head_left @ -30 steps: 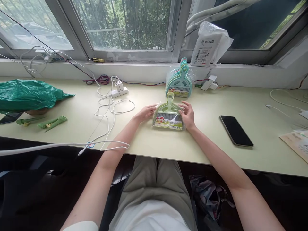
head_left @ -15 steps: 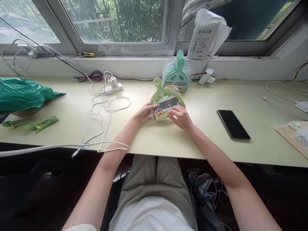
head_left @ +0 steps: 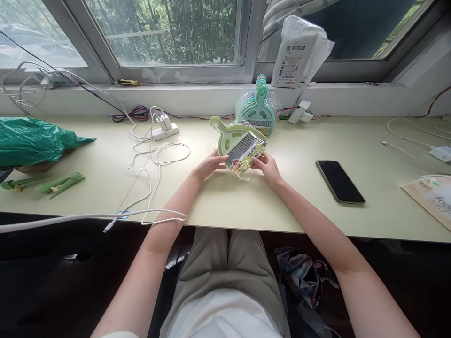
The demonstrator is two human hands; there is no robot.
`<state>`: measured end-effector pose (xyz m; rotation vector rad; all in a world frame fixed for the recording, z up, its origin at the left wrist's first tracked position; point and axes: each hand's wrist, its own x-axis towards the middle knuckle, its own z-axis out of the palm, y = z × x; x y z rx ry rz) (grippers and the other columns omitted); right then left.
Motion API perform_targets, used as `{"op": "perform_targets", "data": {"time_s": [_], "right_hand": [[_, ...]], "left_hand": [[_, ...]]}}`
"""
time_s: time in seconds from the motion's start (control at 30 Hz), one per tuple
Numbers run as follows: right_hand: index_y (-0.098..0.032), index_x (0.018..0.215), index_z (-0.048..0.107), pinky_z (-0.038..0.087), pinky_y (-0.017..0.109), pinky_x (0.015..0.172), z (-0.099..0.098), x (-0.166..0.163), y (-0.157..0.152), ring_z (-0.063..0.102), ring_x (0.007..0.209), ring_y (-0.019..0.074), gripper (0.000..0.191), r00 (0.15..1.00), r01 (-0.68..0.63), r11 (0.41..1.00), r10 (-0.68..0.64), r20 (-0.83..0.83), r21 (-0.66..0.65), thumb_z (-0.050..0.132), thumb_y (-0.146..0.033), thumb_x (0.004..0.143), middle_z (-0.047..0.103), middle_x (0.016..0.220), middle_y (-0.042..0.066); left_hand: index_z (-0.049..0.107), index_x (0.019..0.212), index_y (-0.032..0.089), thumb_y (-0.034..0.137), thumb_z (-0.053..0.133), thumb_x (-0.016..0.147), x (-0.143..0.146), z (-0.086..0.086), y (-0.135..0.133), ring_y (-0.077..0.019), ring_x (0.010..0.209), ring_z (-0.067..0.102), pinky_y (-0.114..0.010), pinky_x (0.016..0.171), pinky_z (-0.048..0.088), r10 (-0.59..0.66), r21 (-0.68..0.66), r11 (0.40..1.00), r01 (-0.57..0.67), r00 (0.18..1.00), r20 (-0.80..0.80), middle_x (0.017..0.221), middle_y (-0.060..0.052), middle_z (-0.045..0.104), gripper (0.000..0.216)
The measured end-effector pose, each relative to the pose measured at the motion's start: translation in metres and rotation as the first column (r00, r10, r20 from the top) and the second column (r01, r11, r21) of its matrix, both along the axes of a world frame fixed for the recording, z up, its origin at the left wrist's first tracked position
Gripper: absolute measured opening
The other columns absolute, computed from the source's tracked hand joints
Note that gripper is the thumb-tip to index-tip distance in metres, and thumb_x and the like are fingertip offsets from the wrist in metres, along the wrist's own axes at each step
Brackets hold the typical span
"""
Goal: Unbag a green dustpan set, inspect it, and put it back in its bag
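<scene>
A green dustpan and brush set (head_left: 243, 143) in clear wrap, with a printed label across its lower part, is tilted with its handle toward the upper left. My left hand (head_left: 212, 163) grips its left edge, thumb on the front. At the lower right corner my right hand (head_left: 267, 167) pinches it by the label. Just behind stands a stack of wrapped dustpan sets (head_left: 259, 110) in blue-green and other tints, leaning near the wall. Fingers behind the green set are partly hidden.
A black phone (head_left: 340, 182) lies to the right, beside a printed packet (head_left: 430, 195). White cables and a power strip (head_left: 165, 132) spread on the left. Farther left are a green plastic bag (head_left: 38, 141) and green folded pieces (head_left: 60, 184). A white package (head_left: 298, 54) stands on the sill.
The green dustpan set has turned anticlockwise, its handle swinging left. My right hand has shifted from the front of the label to its lower right corner.
</scene>
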<state>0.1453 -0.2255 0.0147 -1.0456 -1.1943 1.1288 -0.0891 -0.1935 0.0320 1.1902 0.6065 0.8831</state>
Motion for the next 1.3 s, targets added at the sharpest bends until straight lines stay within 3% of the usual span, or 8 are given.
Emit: {"op": "perform_targets", "data": {"time_s": [0.23, 0.5, 0.7, 0.83, 1.0, 1.07, 1.17, 1.3], "right_hand": [[-0.026, 0.105, 0.049, 0.060, 0.040, 0.080, 0.001, 0.007, 0.001, 0.069, 0.086, 0.0196, 0.056, 0.994, 0.076, 0.994, -0.082, -0.075, -0.073, 0.079, -0.047, 0.063, 0.070, 0.096, 0.001], [-0.024, 0.106, 0.048, 0.062, 0.041, 0.072, -0.001, 0.009, 0.004, 0.070, 0.082, 0.0222, 0.054, 0.992, 0.126, 0.985, -0.128, -0.014, -0.119, 0.079, -0.038, 0.063, 0.071, 0.089, 0.003], [-0.023, 0.105, 0.051, 0.062, 0.038, 0.069, 0.004, 0.008, 0.001, 0.070, 0.077, 0.0206, 0.049, 0.994, 0.108, 0.986, -0.111, -0.014, -0.131, 0.077, -0.033, 0.065, 0.071, 0.085, 0.002], [-0.023, 0.103, 0.053, 0.062, 0.036, 0.068, 0.003, 0.014, 0.003, 0.070, 0.077, 0.0199, 0.042, 0.987, 0.151, 0.978, -0.156, -0.024, -0.144, 0.075, -0.028, 0.068, 0.071, 0.087, 0.003], [-0.023, 0.098, 0.053, 0.062, 0.033, 0.069, -0.006, 0.030, 0.011, 0.070, 0.083, 0.0186, 0.033, 0.952, 0.285, 0.943, -0.299, -0.062, -0.170, 0.072, -0.024, 0.072, 0.070, 0.093, 0.003], [-0.023, 0.096, 0.052, 0.062, 0.032, 0.070, -0.009, 0.034, 0.014, 0.069, 0.084, 0.0179, 0.031, 0.940, 0.313, 0.931, -0.332, -0.077, -0.188, 0.071, -0.023, 0.073, 0.070, 0.094, 0.003], [-0.024, 0.097, 0.051, 0.062, 0.033, 0.071, -0.013, 0.035, 0.015, 0.069, 0.085, 0.0179, 0.031, 0.943, 0.298, 0.935, -0.319, -0.093, -0.192, 0.071, -0.024, 0.073, 0.070, 0.097, 0.003], [-0.024, 0.100, 0.052, 0.062, 0.034, 0.073, -0.010, 0.029, 0.012, 0.069, 0.087, 0.0186, 0.034, 0.954, 0.261, 0.949, -0.281, -0.103, -0.176, 0.072, -0.025, 0.072, 0.070, 0.098, 0.003]], "left_hand": [[0.060, 0.122, 0.023, 0.045, 0.064, 0.082, -0.008, 0.003, 0.001, -0.0278, 0.113, 0.061, -0.043, 0.090, 0.054, -0.223, -0.053, 0.975, 0.217, 0.963, -0.153, 0.124, -0.012, 0.063, 0.045], [0.066, 0.106, 0.013, 0.040, 0.058, 0.088, -0.013, -0.010, 0.024, -0.0179, 0.079, 0.068, -0.036, 0.078, 0.056, 0.188, -0.128, 0.971, -0.201, 0.976, -0.110, 0.097, -0.012, 0.071, 0.033], [0.065, 0.106, 0.012, 0.035, 0.056, 0.089, -0.010, -0.010, 0.027, -0.0199, 0.086, 0.069, -0.037, 0.082, 0.055, 0.319, -0.190, 0.926, -0.327, 0.945, -0.073, 0.094, -0.011, 0.071, 0.030], [0.061, 0.105, 0.013, 0.032, 0.045, 0.094, -0.023, -0.012, 0.037, -0.0190, 0.088, 0.069, -0.033, 0.079, 0.055, 0.501, -0.234, 0.839, -0.491, 0.865, -0.017, 0.097, -0.012, 0.071, 0.027], [0.048, 0.115, 0.016, 0.023, 0.047, 0.091, -0.055, -0.016, 0.056, -0.0120, 0.081, 0.068, -0.025, 0.077, 0.053, 0.777, -0.283, 0.604, -0.745, 0.630, 0.000, 0.095, -0.008, 0.070, 0.025], [0.041, 0.122, 0.019, 0.013, 0.053, 0.084, -0.060, -0.017, 0.059, -0.0102, 0.082, 0.067, -0.024, 0.078, 0.053, 0.833, -0.207, 0.519, -0.829, 0.545, -0.094, 0.100, -0.006, 0.066, 0.040], [0.035, 0.129, 0.021, 0.004, 0.057, 0.075, -0.054, -0.018, 0.053, -0.0151, 0.103, 0.062, -0.029, 0.090, 0.049, 0.892, 0.105, 0.411, -0.906, 0.375, -0.251, 0.118, -0.010, 0.057, 0.061], [0.037, 0.130, 0.018, -0.002, 0.059, 0.069, -0.035, -0.012, 0.035, -0.0270, 0.138, 0.031, -0.042, 0.113, 0.027, 0.939, 0.518, 0.324, -0.791, 0.200, -0.281, 0.142, -0.017, 0.035, 0.068]]}}
